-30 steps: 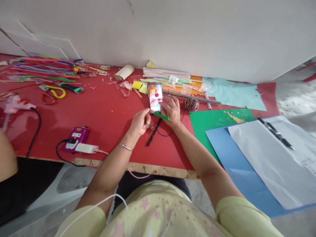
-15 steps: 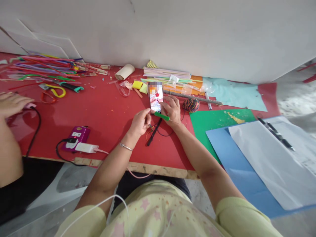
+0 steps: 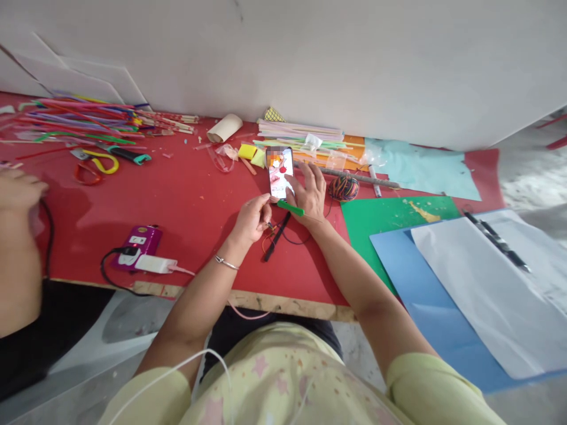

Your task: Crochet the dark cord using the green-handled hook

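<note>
Phone screen (image 3: 275,159): pixelated at top | neighbour's hand (image 3: 20,190): cut off by left edge

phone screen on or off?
On: the phone shows a bright, partly blurred picture with a red spot, under the right hand's fingers.

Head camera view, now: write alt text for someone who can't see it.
A person's right hand reaches over a lit phone at a red table, while the left hand pinches something too small to make out. Between the hands is a green strip; a yarn ball and scissors lie nearby.
</note>
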The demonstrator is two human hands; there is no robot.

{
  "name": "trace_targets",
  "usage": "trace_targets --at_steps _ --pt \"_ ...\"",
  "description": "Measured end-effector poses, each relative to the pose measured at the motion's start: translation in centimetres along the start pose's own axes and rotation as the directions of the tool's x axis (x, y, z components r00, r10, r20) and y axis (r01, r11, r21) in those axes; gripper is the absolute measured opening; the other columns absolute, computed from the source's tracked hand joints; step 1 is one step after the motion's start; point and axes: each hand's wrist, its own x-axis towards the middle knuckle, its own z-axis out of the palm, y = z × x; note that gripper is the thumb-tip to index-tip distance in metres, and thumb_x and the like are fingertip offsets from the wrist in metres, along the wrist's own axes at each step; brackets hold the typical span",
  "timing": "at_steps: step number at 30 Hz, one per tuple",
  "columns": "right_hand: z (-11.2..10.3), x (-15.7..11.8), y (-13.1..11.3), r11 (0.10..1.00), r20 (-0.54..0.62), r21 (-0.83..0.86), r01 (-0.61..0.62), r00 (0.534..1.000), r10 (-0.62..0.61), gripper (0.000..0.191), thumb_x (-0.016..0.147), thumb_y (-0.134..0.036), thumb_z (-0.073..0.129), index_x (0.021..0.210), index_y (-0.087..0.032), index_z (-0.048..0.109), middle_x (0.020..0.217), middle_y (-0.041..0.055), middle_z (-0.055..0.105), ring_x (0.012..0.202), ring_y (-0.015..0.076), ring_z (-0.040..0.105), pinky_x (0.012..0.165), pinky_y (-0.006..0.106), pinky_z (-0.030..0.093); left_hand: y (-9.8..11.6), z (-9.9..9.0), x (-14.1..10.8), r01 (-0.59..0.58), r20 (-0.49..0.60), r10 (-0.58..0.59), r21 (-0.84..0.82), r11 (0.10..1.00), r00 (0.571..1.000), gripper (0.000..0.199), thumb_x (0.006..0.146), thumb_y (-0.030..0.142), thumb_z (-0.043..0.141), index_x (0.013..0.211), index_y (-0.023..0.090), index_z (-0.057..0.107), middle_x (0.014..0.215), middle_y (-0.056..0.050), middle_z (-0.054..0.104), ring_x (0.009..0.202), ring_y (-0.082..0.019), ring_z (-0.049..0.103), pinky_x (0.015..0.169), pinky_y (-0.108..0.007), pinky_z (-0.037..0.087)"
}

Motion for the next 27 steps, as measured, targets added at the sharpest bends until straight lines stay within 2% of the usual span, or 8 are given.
trace_targets --at_steps 20,22,24,27 --pt "0.1 0.0 0.9 0.998 -0.006 0.069 0.001 1.0 0.0 0.03 0.102 -0.036 0.054 0.125 -0.029 0.072 0.148 0.0093 0.062 0.148 0.0359 0.043 0.12 0.061 0.039 0.0 0.0 -0.1 0.007 -0.005 -0.007 -0.008 1.0 1.0 0.032 0.087 0.047 0.068 0.09 0.015 0.072 0.048 0.006 0.046 0.033 -0.003 0.024 0.036 -0.022 0.011" --pt "0.0 -0.2 1.0 0.991 0.019 0.135 0.011 1.0 -0.014 0.03 0.101 -0.037 0.055 0.123 -0.028 0.073 0.138 0.0106 0.068 0.138 0.0342 0.053 0.115 0.057 0.045 0.0 -0.1 0.1 0.005 -0.016 -0.005 -0.017 1.0 1.0 0.032 0.087 0.046 0.068 0.091 0.015 0.072 0.047 0.007 0.046 0.033 -0.004 0.023 0.036 -0.022 0.011" --pt "-0.4 -0.4 0.7 0.962 0.074 0.272 0.036 0.996 -0.058 0.033 0.098 -0.04 0.059 0.124 -0.026 0.075 0.126 0.0113 0.072 0.121 0.0309 0.064 0.107 0.051 0.052 0.1 -0.2 0.2 0.004 -0.04 -0.005 -0.034 0.999 0.999 0.031 0.088 0.046 0.068 0.09 0.015 0.071 0.047 0.007 0.045 0.032 -0.004 0.023 0.036 -0.022 0.011" --pt "-1.4 -0.6 -0.7 0.834 0.168 0.552 -0.015 0.981 -0.094 0.046 0.091 -0.047 0.07 0.132 -0.026 0.072 0.118 0.0094 0.075 0.106 0.0267 0.071 0.097 0.043 0.057 0.4 -0.3 0.5 0.011 -0.098 -0.019 -0.079 0.997 0.995 0.029 0.087 0.045 0.068 0.082 0.017 0.066 0.046 0.007 0.045 0.031 -0.004 0.023 0.035 -0.022 0.012"
